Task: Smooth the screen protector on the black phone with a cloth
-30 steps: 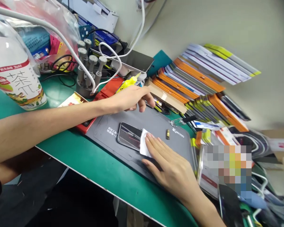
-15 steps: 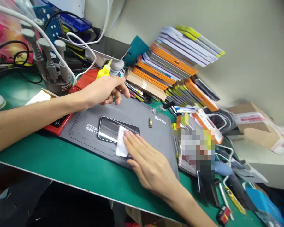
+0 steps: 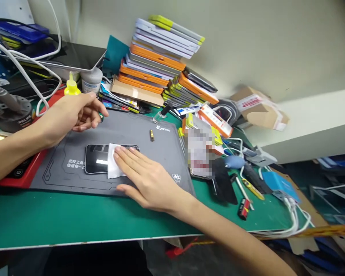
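Observation:
A phone (image 3: 95,158) with a dark glossy screen lies on the grey work mat (image 3: 161,168). My right hand (image 3: 148,178) presses a white wipe (image 3: 112,165) onto its screen, the fingers flat and close together. The right part of the phone is mostly covered by the wipe and fingers. My left hand (image 3: 82,113) hovers above the mat's back left, fingers loosely bent and apart, with nothing visibly held. A small dark green spot shows by its fingers, too small to make out. A yellow-capped bottle (image 3: 71,86) stands just behind that hand.
A brass-coloured bit (image 3: 151,135) and a small glass bottle (image 3: 161,114) lie on the mat's far side. Stacked flat boxes (image 3: 158,57) rise behind. Phones, a blue blower (image 3: 235,161) and cables crowd the right. A red device (image 3: 25,172) sits left.
The camera view has swung to the right, so everything appears farther left. My right hand stays on the wipe over the phone; my left hand still hovers at the back of the mat.

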{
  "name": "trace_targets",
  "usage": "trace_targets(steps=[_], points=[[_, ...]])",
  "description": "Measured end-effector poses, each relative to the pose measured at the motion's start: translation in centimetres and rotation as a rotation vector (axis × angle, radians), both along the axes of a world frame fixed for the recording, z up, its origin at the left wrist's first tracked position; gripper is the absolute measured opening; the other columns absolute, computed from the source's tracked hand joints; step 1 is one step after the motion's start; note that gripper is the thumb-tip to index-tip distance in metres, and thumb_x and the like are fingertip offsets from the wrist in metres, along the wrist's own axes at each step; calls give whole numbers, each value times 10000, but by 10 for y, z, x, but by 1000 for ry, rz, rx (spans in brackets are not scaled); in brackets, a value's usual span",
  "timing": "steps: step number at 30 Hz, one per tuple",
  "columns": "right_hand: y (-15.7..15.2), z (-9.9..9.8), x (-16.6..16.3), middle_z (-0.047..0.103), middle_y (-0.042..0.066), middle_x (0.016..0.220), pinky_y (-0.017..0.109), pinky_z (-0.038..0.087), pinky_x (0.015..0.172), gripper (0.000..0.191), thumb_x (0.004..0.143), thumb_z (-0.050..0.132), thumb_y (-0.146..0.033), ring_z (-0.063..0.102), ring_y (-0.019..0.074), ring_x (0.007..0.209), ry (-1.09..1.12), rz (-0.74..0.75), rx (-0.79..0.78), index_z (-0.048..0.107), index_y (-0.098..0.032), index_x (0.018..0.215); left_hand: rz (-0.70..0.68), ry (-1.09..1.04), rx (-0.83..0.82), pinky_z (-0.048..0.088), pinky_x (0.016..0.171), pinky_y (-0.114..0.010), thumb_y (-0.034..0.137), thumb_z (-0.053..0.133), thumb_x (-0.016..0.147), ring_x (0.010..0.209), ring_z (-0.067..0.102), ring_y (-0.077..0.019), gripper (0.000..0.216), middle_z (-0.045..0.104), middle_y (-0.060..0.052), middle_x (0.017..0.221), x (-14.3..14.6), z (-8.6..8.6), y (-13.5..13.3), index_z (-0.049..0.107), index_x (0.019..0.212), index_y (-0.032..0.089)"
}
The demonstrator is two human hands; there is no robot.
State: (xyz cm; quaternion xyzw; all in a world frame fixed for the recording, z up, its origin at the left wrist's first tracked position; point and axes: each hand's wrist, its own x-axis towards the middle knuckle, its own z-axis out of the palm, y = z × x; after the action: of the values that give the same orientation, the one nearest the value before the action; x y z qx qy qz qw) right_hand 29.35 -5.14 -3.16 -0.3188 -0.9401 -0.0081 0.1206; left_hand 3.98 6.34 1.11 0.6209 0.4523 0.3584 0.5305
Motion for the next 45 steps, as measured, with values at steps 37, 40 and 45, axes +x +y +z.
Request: trace_targets(steps=[37, 40, 45], points=[[18, -6, 23, 487, 234, 1657, 573, 461, 1272, 685, 1109, 575, -399, 484, 334, 1559, 20, -40, 4, 387, -84, 1688, 53, -153, 94, 261, 436, -242, 440, 465, 1067, 452, 412, -91, 436, 573, -29, 591, -5, -6, 0, 691, 815, 165], [27, 12, 46, 712, 94, 1478, 477, 591, 1177, 466, 1083, 588, -181, 699, 255, 1364, 98, 87, 8, 622, -232, 1545, 18, -120, 109, 279, 438, -262, 426, 447, 1069, 452, 419, -104, 442, 583, -35, 579, -6, -6, -1, 699, 814, 168], [37, 33, 78, 869, 16, 1046, 338, 687, 782, 215, 1055, 642, -143, 843, 210, 882, 126, -76, 110, 779, -243, 1188, -91, 202, 369, 395, 554, -265, 425, 507, 1065, 568, 519, -118, 381, 679, -16, 682, -5, -10, -10, 740, 889, 181]])
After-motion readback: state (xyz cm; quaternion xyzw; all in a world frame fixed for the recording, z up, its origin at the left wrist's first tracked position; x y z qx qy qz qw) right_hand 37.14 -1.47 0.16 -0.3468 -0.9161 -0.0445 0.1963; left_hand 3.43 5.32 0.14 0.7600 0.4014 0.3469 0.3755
